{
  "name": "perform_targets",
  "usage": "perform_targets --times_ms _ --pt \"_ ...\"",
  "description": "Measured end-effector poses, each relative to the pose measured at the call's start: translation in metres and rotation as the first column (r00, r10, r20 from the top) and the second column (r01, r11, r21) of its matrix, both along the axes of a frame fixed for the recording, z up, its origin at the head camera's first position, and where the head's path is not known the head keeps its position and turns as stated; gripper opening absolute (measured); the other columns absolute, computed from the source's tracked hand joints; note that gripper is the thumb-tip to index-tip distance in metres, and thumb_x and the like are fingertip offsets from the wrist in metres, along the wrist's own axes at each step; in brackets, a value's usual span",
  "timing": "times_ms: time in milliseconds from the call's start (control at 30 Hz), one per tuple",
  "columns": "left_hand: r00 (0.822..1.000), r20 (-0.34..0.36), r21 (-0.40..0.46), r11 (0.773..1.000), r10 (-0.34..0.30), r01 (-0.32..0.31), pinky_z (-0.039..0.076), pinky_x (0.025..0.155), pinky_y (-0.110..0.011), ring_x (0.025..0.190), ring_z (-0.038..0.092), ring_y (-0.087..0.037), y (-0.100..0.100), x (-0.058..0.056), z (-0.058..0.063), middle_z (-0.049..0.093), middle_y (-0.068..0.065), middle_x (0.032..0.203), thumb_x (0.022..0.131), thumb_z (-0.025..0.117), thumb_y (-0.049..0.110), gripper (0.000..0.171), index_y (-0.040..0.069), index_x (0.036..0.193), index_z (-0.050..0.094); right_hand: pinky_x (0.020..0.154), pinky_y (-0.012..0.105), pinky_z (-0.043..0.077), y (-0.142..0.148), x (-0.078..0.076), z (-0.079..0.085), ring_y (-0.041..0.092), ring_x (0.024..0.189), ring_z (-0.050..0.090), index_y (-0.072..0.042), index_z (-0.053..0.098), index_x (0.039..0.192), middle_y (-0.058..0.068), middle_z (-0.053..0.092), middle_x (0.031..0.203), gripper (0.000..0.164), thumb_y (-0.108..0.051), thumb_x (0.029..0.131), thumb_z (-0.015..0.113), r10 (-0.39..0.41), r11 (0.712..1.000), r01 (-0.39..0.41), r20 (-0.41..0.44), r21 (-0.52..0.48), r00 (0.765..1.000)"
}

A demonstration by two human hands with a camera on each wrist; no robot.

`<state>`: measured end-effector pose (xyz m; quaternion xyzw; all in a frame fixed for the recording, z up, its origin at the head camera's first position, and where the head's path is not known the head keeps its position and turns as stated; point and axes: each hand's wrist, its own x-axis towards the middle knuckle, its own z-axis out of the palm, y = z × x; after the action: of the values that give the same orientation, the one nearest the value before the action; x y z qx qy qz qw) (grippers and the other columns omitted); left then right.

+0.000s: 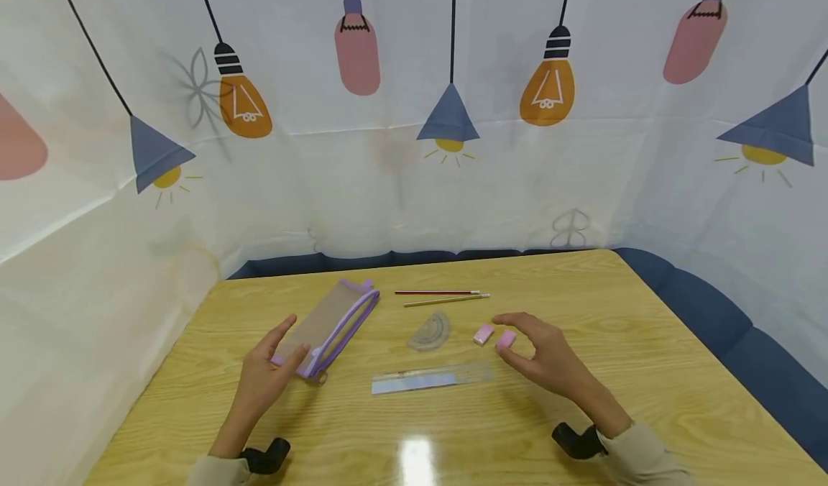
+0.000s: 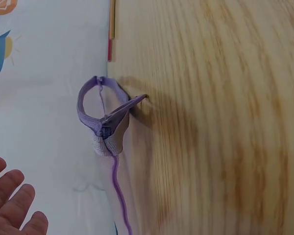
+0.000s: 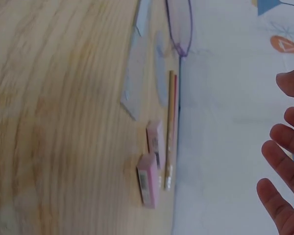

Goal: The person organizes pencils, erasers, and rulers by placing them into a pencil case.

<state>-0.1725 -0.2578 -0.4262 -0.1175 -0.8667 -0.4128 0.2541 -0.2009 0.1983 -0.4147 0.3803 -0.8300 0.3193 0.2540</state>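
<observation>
My left hand [image 1: 264, 374] is over the near end of a see-through zip pencil pouch [image 1: 326, 319] with purple edging, its fingers loosely spread and holding nothing. The left wrist view shows the pouch's purple zip end [image 2: 105, 132], with the left fingers [image 2: 12, 203] apart from it. My right hand [image 1: 550, 356] hovers beside two pink erasers, thumb and fingers spread around the nearer eraser [image 1: 507, 339]; the farther eraser [image 1: 483, 334] lies just left. In the right wrist view, the right fingers [image 3: 284, 156] are relaxed and apart from both erasers [image 3: 147, 181].
Between the hands lie a clear protractor [image 1: 430, 331] and a clear ruler [image 1: 420, 381] with a pale blue strip. Behind them are a dark red pencil [image 1: 436, 292] and a gold pencil [image 1: 446, 300]. A lamp-print curtain [image 1: 401, 184] hangs beyond the wooden table [image 1: 614, 313].
</observation>
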Motion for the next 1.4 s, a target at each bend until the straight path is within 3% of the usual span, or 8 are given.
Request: perform_targets --times_ms 67,167,233,400,633,767,1000,1400 --pt "1.000 0.023 -0.002 1.000 0.007 -0.007 0.040 0.100 -0.031 0.124 0.046 -0.043 0.000 0.000 0.000 0.051 -0.021 0.137 0.088 0.072 0.010 0.054 -0.002 0.137 0.052 0.087 0.033 0.050 -0.004 0.000 -0.002 0.022 0.108 0.061 -0.004 0.062 0.121 0.003 0.064 0.118 0.045 -0.003 0.079 0.078 0.023 1.000 -0.023 0.019 -0.001 1.000" --pt "0.997 0.072 -0.004 1.000 0.004 -0.004 0.042 0.094 -0.058 0.123 0.046 -0.046 -0.001 0.000 -0.001 0.049 -0.023 0.137 0.089 0.071 0.013 0.055 -0.002 0.138 0.050 0.082 0.040 0.053 -0.010 0.000 -0.005 0.021 0.106 0.062 -0.004 0.062 0.121 0.003 0.064 0.117 0.043 -0.005 0.081 0.077 0.059 0.998 -0.059 0.040 -0.007 0.997" --pt "0.994 0.112 -0.001 1.000 0.000 0.000 0.041 0.091 -0.064 0.122 0.046 -0.048 -0.001 -0.001 -0.003 0.048 -0.025 0.138 0.090 0.070 0.015 0.056 -0.003 0.139 0.048 0.078 0.042 0.054 -0.014 -0.001 -0.008 0.021 0.103 0.063 -0.006 0.062 0.121 0.003 0.065 0.115 0.043 -0.005 0.082 0.077 0.082 0.997 -0.082 0.052 -0.003 0.995" --pt "0.978 0.210 0.001 1.000 -0.005 0.005 0.040 0.093 -0.062 0.123 0.046 -0.047 0.000 -0.003 -0.005 0.044 -0.025 0.142 0.093 0.067 0.022 0.060 -0.002 0.143 0.044 0.073 0.042 0.055 -0.023 -0.001 -0.015 0.022 0.099 0.063 -0.007 0.062 0.120 0.004 0.065 0.112 0.041 -0.006 0.082 0.077 0.115 0.993 -0.117 0.080 0.017 0.990" --pt "0.955 0.295 -0.003 1.000 -0.012 0.014 0.032 0.100 -0.064 0.130 0.035 -0.048 0.001 -0.005 -0.007 0.039 -0.025 0.145 0.096 0.063 0.029 0.063 -0.003 0.144 0.040 0.086 0.046 0.050 -0.030 0.002 -0.018 0.017 0.105 0.061 -0.011 0.063 0.120 -0.001 0.064 0.115 0.038 -0.012 0.085 0.076 0.101 0.990 -0.111 0.118 0.087 0.988" --pt "0.946 0.323 -0.018 1.000 -0.014 0.021 0.029 0.102 -0.064 0.133 0.031 -0.048 0.002 -0.006 -0.006 0.035 -0.025 0.148 0.097 0.061 0.030 0.063 -0.004 0.145 0.038 0.084 0.046 0.050 -0.032 0.003 -0.018 0.017 0.104 0.060 -0.010 0.063 0.121 0.000 0.064 0.114 0.037 -0.014 0.086 0.075 0.083 0.985 -0.103 0.142 0.141 0.986" --pt "0.952 0.304 -0.042 0.998 -0.027 0.042 0.031 0.101 -0.062 0.131 0.033 -0.049 0.003 -0.012 -0.011 0.038 -0.026 0.145 0.096 0.063 0.025 0.060 -0.007 0.142 0.041 0.086 0.039 0.051 -0.037 0.000 -0.019 0.018 0.106 0.059 -0.004 0.064 0.118 0.002 0.064 0.113 0.032 -0.017 0.090 0.071 0.060 0.965 -0.110 0.209 0.238 0.976" --pt "0.966 0.257 -0.060 0.998 0.000 0.016 0.033 0.101 -0.060 0.126 0.041 -0.048 0.006 -0.018 -0.020 0.050 -0.029 0.134 0.093 0.065 0.017 0.048 -0.013 0.129 0.054 0.086 0.037 0.050 -0.049 -0.002 -0.023 0.020 0.103 0.060 -0.005 0.066 0.112 0.002 0.065 0.108 0.026 -0.019 0.090 0.070 0.046 0.928 -0.125 0.225 0.350 0.973"
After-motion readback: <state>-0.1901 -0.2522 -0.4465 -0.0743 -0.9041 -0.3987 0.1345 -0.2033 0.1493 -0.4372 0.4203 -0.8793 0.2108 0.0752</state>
